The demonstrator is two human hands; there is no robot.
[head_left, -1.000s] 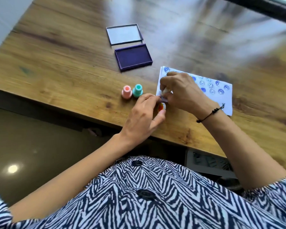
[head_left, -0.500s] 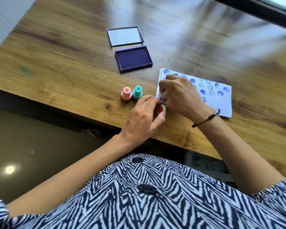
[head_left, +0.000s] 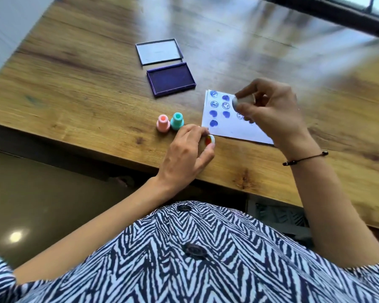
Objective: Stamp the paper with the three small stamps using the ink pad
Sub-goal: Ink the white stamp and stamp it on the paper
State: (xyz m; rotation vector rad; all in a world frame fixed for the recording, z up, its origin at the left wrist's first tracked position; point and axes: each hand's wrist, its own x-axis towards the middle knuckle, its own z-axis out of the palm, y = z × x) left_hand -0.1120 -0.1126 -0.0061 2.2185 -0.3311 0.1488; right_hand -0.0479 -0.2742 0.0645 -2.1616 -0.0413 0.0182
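The right hand (head_left: 271,110) is raised above the paper (head_left: 219,130), fingers curled, pinching a small pale stamp (head_left: 243,102) between thumb and fingertips; the stamp lies tilted sideways, its round face turned to the left. The left hand (head_left: 184,154) rests on the wooden table (head_left: 85,101) at the near left corner of the paper, its fingers closed around a small round piece (head_left: 209,141) with a white rim and an orange-red centre; whether this is a cap or a stamp part cannot be determined.

The paper lies flat on the table, right of centre, and carries rows of blue round imprints, some smiley faces and some solid blots. Its right portion is hidden behind the right hand.

A pink stamp (head_left: 163,123) and a teal stamp (head_left: 177,120) stand upright, touching side by side, just left of the left hand and near the table's near edge.

The open ink pad (head_left: 170,79), dark blue, lies farther back, left of the paper. Its lid (head_left: 158,51) lies flat just beyond it.

A black cord bracelet (head_left: 304,159) encircles the right wrist.
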